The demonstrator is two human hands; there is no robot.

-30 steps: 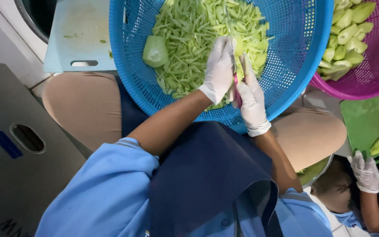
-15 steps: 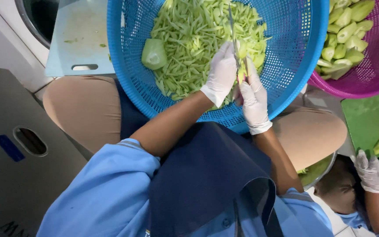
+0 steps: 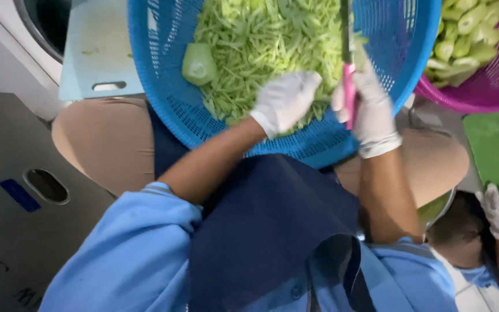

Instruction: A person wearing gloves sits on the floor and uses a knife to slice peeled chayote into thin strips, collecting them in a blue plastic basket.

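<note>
Here the right hand [image 3: 371, 104] clamps a pink-handled knife [image 3: 349, 81] beside the left hand [image 3: 287, 101], closed over green shreds [image 3: 261, 46].

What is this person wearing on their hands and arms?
Both the left hand and the right hand are covered by thin white disposable gloves that end at the wrist, the right one with a rolled cuff. The forearms are bare. Short light blue sleeves cover the upper arms, and a dark navy apron hangs down the front between them.
</note>
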